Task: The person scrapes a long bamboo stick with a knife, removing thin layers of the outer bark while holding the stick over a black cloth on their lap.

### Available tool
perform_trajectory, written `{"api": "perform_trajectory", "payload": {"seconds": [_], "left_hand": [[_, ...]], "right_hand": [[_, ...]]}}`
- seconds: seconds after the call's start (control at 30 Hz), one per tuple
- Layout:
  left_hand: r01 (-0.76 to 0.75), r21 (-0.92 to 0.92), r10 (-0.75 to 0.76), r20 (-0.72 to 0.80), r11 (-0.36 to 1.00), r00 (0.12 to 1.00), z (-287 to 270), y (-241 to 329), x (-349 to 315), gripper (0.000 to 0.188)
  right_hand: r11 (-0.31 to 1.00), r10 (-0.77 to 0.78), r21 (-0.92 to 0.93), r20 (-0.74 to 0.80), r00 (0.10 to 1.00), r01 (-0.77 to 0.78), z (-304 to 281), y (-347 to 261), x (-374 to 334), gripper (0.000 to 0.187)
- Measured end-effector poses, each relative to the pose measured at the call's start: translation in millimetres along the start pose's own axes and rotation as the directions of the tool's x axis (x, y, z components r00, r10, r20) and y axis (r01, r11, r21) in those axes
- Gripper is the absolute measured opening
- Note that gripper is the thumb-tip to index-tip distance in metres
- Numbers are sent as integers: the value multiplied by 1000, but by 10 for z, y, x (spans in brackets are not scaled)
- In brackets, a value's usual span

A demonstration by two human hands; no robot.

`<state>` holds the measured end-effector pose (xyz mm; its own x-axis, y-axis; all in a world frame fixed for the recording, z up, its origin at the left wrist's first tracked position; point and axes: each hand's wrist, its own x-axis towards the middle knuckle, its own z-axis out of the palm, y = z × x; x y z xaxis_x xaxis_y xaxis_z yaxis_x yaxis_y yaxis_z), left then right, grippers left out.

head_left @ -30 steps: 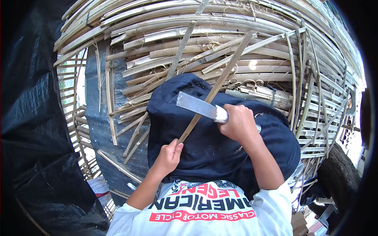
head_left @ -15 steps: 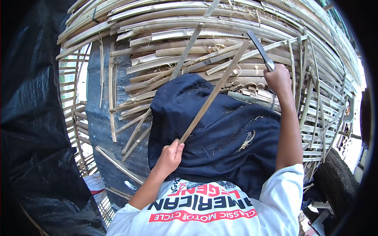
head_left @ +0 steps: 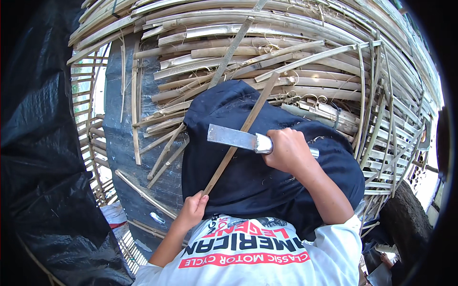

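A long bamboo strip [head_left: 222, 167] slants up and to the right across my lap. My left hand [head_left: 192, 209] is closed round its near end. My right hand [head_left: 288, 150] grips the metal handle of a knife with a broad, flat, square-ended blade [head_left: 231, 137]. That blade crosses over the strip about midway and points left; whether its edge touches the bamboo I cannot tell. Under both lies a dark cloth [head_left: 272, 186] draped over my legs, with a few thin shavings on it.
Ahead lies a large stack of split bamboo strips [head_left: 210, 52], with curled shavings on top. A grey sheet [head_left: 119, 119] bears loose strips at the left. Black plastic sheeting [head_left: 43, 143] hangs at far left. A thick log [head_left: 405, 214] stands at the right.
My right hand has brought the knife down and left, from above the bamboo stack to across the strip. My left hand has drawn the strip slightly nearer and to the left.
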<state>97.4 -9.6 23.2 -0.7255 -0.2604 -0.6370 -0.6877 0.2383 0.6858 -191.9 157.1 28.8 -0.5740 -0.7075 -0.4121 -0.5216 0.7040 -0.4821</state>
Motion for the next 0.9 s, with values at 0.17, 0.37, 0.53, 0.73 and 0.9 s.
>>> {"api": "perform_trajectory", "payload": {"seconds": [0.17, 0.37, 0.53, 0.73, 0.9], "left_hand": [[-65, 15, 65, -22, 998, 998, 140, -77, 115, 28], [-130, 49, 133, -83, 990, 988, 270, -184, 194, 27], [-215, -4, 213, -127, 977, 969, 312, -55, 294, 28], [-290, -14, 284, -157, 957, 946, 398, -360, 88, 29], [-230, 0, 228, -120, 973, 966, 377, -399, 102, 31]], "right_hand": [[990, 1, -140, 110, 994, 14, -8, -3, 161, 23], [960, 9, -278, 77, 997, 12, 59, 119, 436, 28], [950, 102, -288, -90, 991, -124, -117, 172, 487, 24], [836, 502, 96, -532, 682, -541, -792, 908, 493, 27], [949, 155, -138, -579, 800, -284, -837, 241, -183, 22]]}}
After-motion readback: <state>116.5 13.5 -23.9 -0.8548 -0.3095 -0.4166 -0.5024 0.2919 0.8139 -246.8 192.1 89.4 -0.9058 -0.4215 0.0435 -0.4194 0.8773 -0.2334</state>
